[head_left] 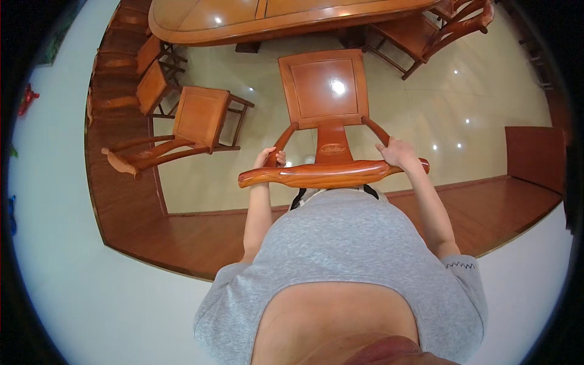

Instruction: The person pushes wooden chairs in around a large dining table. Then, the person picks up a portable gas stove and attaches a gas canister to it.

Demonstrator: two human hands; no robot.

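Observation:
A wooden chair (325,88) stands in front of my body, its thick curved top rail (322,174) nearest me and its seat facing the table. My left hand (271,158) is closed around the left back post, just beyond the rail. At the other end, my right hand (398,153) grips the right post where it meets the rail, fingers partly hidden under the hand. The chair's legs are hidden below the seat.
A large oval wooden table (292,18) lies ahead. Another chair (201,115) stands at the left, with more chairs (152,85) behind it. One chair (413,36) is at the upper right. A wooden ledge (182,243) runs along the wall, with a brown block (535,158) at right.

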